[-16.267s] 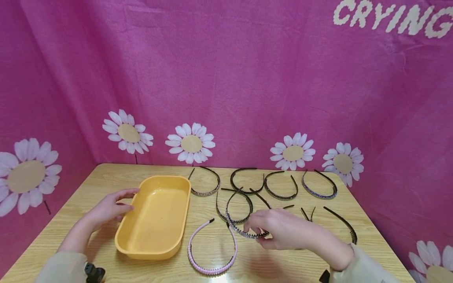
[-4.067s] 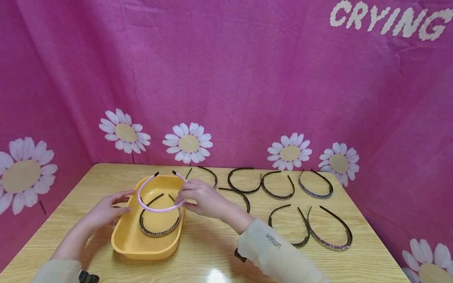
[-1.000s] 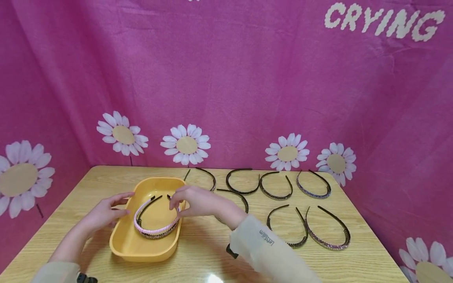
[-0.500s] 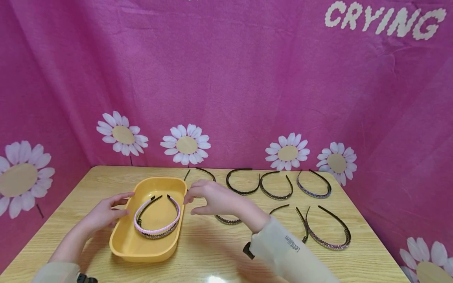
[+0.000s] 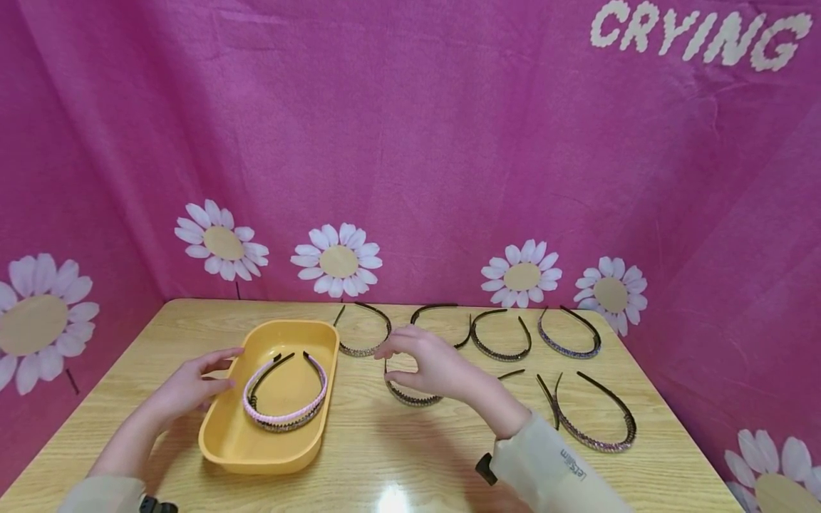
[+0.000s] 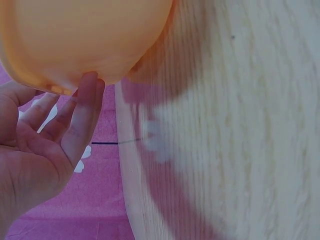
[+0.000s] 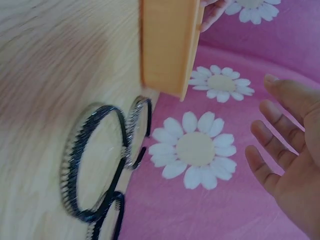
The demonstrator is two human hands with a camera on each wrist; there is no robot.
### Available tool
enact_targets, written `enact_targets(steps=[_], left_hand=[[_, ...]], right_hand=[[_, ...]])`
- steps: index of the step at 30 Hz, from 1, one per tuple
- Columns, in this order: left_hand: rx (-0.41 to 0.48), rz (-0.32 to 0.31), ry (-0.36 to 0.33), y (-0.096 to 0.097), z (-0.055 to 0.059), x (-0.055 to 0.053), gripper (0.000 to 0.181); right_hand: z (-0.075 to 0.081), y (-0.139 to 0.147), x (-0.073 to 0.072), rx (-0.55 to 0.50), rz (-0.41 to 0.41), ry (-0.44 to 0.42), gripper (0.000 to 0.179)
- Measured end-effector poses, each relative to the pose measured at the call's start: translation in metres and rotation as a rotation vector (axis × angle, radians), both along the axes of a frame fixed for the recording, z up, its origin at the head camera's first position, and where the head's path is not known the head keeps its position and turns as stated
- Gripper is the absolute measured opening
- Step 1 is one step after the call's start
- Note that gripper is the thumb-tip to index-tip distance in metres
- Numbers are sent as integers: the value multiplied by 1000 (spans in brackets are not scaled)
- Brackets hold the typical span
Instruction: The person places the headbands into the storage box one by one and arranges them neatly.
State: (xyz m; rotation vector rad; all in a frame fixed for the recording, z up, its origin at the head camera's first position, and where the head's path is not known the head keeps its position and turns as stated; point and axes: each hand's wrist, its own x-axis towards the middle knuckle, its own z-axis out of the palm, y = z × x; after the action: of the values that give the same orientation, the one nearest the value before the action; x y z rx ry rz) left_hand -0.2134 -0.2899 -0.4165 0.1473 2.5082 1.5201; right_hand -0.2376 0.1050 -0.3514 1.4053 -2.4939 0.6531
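A yellow plastic tray stands on the left of the table. Inside it lie a pink headband and, partly beneath it, a dark beaded headband. My left hand touches the tray's left side, its fingertips against the outer wall in the left wrist view. Over the middle of the table my right hand hovers with nothing in it, its fingers spread apart in the right wrist view. Below it lies another dark beaded headband, partly hidden by the hand.
Along the back lie a silvery headband, two dark ones, one fully visible, and a blue one. A purplish headband lies front right, beside one mostly hidden by my right arm. A pink flowered cloth hangs around the table.
The pink headband went from the table into the tray, on the dark one. My right hand let go of it and moved right, away from the tray. The left hand stayed.
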Motion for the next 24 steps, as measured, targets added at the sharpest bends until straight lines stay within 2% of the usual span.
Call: enact_targets(steps=[7, 14, 24], left_hand=[[-2, 0, 1, 0, -1, 0, 60], [-13, 9, 2, 0, 0, 0, 60], [-16, 16, -5, 0, -1, 1, 60]], right_hand=[[-16, 19, 0, -82, -81, -17, 29], [-35, 35, -1, -125, -126, -48, 33], [-60, 53, -3, -65, -181, -103, 36]])
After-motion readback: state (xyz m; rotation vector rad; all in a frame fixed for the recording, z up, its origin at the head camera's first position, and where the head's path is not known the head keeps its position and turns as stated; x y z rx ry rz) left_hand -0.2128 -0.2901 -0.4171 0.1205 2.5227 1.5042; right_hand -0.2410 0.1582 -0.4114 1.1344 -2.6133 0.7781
